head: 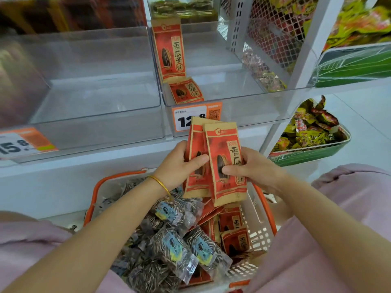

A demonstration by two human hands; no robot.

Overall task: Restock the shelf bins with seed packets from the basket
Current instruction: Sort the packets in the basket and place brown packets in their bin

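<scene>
**Desk:** Above the white plastic basket with orange handles (261, 231), what is being held?

**Photographer:** Two flat, red-and-tan paper seed packets (215, 163), upright and overlapping. The left hand (179, 163) pinches the rear packet, thumb across its face; the right hand (251, 166) grips the front one, fingers (229, 170) closed on its printed side. A thin gold bangle (160, 183) circles the left wrist.

**Desk:** And the bins?

**Photographer:** The clear, straight-walled plastic bin on the right (232, 106) holds two matching packets (169, 51) along its left wall, one standing, one lying by the front edge; the room to their right is open. The clear plastic bin on the left (95, 123) is bare inside. Orange-and-white price tags (195, 117) front both.

**Desk:** The basket's contents?

**Photographer:** Crinkly transparent bags of striped seeds (173, 248) fill its left side, more red packets (231, 227) its right, against the slotted wall.
</scene>
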